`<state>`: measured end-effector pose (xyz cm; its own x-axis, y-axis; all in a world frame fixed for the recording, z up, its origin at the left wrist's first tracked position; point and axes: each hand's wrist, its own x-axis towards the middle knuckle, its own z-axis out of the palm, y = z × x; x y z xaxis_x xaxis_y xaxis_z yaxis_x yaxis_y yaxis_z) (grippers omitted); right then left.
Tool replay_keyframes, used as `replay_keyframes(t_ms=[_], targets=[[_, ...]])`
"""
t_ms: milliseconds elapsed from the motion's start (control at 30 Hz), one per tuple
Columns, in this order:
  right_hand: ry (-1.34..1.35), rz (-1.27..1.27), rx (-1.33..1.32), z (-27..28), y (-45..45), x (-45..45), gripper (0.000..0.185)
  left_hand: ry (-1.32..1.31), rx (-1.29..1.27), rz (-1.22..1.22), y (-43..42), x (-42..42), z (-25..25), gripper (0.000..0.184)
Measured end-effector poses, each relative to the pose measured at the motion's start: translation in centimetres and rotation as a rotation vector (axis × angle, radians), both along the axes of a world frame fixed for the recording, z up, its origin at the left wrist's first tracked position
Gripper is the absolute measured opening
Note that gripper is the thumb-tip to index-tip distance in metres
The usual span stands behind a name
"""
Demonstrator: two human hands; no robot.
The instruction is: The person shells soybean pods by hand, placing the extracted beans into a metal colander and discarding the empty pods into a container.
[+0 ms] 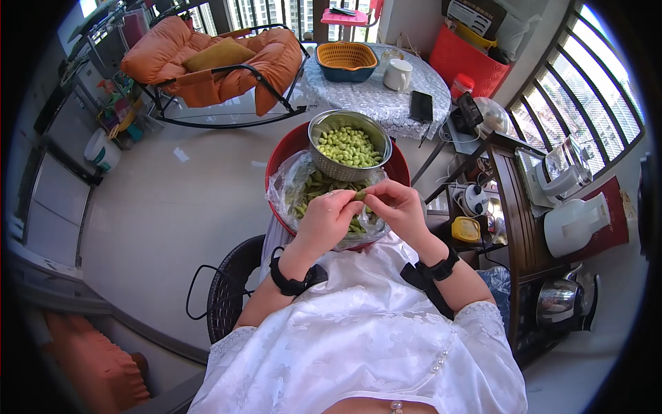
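Both hands meet over a red basin (pixel 279 153). Between the fingertips of my left hand (pixel 327 215) and my right hand (pixel 396 209) is a green pod (pixel 360 196), pinched from both sides. Under them, a clear plastic bag (pixel 283 185) in the basin holds several green pods (pixel 310 194), partly hidden by my hands. A perforated metal colander (pixel 334 168) rests at the basin's far side, with shelled green beans (pixel 348 146) in it.
Beyond the basin a cloth-covered table (pixel 386 103) bears a yellow and blue basket (pixel 347 62), a white mug (pixel 398 74) and a phone (pixel 421 106). An orange chair (pixel 227 69) stands back left. On the right, a dark shelf (pixel 514 214) holds a white pitcher (pixel 576 224).
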<state>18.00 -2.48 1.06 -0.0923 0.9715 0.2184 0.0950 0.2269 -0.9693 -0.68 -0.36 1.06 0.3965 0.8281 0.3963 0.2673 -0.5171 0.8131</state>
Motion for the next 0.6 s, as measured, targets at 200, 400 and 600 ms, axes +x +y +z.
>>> replay_keyframes(t_ms=[200, 400, 600], targets=[[0.002, -0.003, -0.03, 0.0, 0.1, 0.0, 0.01, 0.085, 0.081, 0.041, -0.2, 0.2, -0.1, 0.015], [0.091, 0.003, -0.099, -1.0, 0.0, -0.2, 0.007, 0.122, 0.086, 0.052, -0.3, 0.3, -0.3, 0.013], [0.205, -0.005, -0.06, -2.1, 0.1, -0.9, 0.007, 0.169, 0.092, 0.043, -0.2, 0.2, -0.5, 0.013]])
